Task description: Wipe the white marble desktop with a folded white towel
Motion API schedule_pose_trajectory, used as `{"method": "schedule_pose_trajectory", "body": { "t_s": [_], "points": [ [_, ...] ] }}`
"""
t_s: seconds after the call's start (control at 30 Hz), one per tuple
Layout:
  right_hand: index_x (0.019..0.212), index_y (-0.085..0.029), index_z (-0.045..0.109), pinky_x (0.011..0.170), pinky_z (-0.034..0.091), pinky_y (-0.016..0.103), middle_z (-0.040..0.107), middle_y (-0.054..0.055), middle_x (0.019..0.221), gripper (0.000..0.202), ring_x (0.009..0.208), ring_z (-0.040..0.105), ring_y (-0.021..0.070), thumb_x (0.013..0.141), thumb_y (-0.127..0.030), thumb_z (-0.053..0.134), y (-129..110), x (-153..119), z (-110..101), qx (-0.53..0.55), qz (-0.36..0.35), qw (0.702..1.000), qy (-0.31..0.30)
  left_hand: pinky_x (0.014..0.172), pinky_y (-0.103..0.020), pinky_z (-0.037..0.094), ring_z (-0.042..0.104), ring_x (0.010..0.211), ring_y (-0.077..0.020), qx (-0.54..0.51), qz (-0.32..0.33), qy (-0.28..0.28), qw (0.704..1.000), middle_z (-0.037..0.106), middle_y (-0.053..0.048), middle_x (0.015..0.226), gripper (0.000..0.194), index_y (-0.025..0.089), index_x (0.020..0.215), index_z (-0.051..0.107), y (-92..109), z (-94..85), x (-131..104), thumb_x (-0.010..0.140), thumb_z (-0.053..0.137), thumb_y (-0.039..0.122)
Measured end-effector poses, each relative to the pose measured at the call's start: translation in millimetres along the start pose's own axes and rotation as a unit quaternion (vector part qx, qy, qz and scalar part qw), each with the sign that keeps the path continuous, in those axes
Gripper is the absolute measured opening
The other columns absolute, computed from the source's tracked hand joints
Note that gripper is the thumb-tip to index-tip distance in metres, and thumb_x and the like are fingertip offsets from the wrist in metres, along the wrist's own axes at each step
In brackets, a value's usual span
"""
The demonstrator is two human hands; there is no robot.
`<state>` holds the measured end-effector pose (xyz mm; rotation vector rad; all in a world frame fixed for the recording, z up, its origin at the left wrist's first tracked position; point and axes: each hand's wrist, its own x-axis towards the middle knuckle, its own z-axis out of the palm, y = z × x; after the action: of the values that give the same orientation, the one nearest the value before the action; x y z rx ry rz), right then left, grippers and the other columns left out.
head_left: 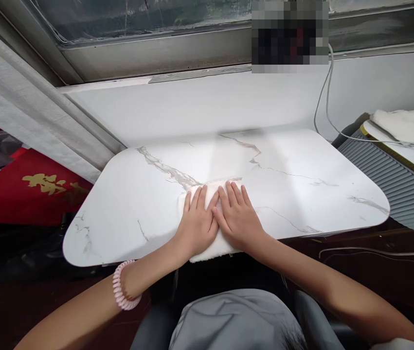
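Observation:
A white fluffy cloth [211,249] lies on the white marble-patterned table [148,194], its near edge hanging slightly over the table's front. My left hand [197,221] rests flat on the cloth with fingers stretched forward. Beside it, my right hand [238,214] presses on the cloth the same way, fingers extended. The thumbs and index fingers of both hands meet or overlap in the middle. A pink coiled band [123,286] circles my left wrist.
A window frame [155,56] and white wall stand behind the table. Pale cables [329,97] hang at the right, near a ribbed grey panel [392,170] and another table with white fluffy fabric [407,125]. A red bag [35,189] with gold marks sits at the left.

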<state>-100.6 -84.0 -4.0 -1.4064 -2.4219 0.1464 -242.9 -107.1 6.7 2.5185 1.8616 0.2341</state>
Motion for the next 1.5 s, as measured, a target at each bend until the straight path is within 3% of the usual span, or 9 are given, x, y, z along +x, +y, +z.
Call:
{"method": "schedule_pose_trajectory", "body": {
  "t_s": [0.13, 0.3, 0.5, 0.8, 1.13, 1.5],
  "points": [
    [0.152, 0.000, 0.037, 0.123, 0.017, 0.055, 0.032, 0.023, 0.159, 0.068, 0.151, 0.023, 0.0353, 0.103, -0.046, 0.022, -2.3, 32.5, 7.2, 0.024, -0.010, 0.999, -0.032, 0.120, -0.058, 0.023, 0.028, 0.149, -0.0329, 0.008, -0.020, -0.003, 1.000, 0.035, -0.020, 0.159, 0.054, 0.013, 0.152, 0.038, -27.0, 0.6, 15.4, 0.101, 0.028, 0.028],
    [0.154, -0.002, 0.032, 0.124, 0.013, 0.051, 0.027, 0.022, 0.162, 0.067, 0.152, 0.018, 0.0318, 0.104, -0.046, 0.023, 14.2, 95.3, 13.0, 0.058, 0.024, 0.995, -0.078, 0.122, -0.052, 0.018, 0.026, 0.150, -0.0291, -0.001, -0.024, -0.030, 0.999, 0.033, -0.018, 0.160, 0.054, 0.014, 0.153, 0.036, -63.4, -1.8, 70.1, 0.102, 0.027, 0.030],
    [0.149, -0.004, 0.041, 0.123, 0.013, 0.045, 0.036, 0.020, 0.158, 0.058, 0.150, 0.026, 0.0291, 0.104, -0.037, 0.025, 36.0, 158.5, 27.2, 0.069, 0.036, 0.997, -0.019, 0.123, -0.046, 0.015, 0.028, 0.149, -0.0231, -0.015, -0.036, -0.019, 0.999, 0.035, -0.013, 0.160, 0.052, 0.019, 0.153, 0.036, -94.4, 0.5, 130.7, 0.103, 0.026, 0.033],
    [0.145, -0.005, 0.045, 0.123, 0.014, 0.043, 0.040, 0.018, 0.156, 0.052, 0.148, 0.029, 0.0267, 0.104, -0.033, 0.028, 39.8, 209.8, 39.1, 0.061, 0.050, 0.997, -0.004, 0.122, -0.050, 0.018, 0.031, 0.147, -0.0276, -0.036, -0.018, 0.006, 0.999, 0.039, -0.012, 0.157, 0.053, 0.021, 0.150, 0.039, -139.7, 13.9, 179.4, 0.100, 0.031, 0.035],
    [0.144, -0.002, 0.046, 0.124, 0.011, 0.045, 0.040, 0.021, 0.155, 0.054, 0.148, 0.027, 0.0274, 0.103, -0.034, 0.031, 27.9, 240.3, 52.1, 0.087, 0.058, 0.994, 0.016, 0.121, -0.051, 0.019, 0.031, 0.147, -0.0265, -0.047, 0.004, 0.019, 0.999, 0.041, -0.012, 0.156, 0.051, 0.023, 0.149, 0.041, -175.8, 15.1, 194.5, 0.101, 0.029, 0.036],
    [0.149, 0.000, 0.040, 0.125, 0.009, 0.045, 0.034, 0.022, 0.159, 0.061, 0.151, 0.023, 0.0290, 0.104, -0.041, 0.031, -20.6, 257.8, 69.6, 0.088, 0.032, 0.996, -0.006, 0.121, -0.053, 0.020, 0.031, 0.147, -0.0275, -0.051, -0.018, 0.010, 0.999, 0.039, -0.011, 0.157, 0.053, 0.022, 0.149, 0.041, -227.9, 6.2, 165.2, 0.101, 0.027, 0.039]
  ]
}}
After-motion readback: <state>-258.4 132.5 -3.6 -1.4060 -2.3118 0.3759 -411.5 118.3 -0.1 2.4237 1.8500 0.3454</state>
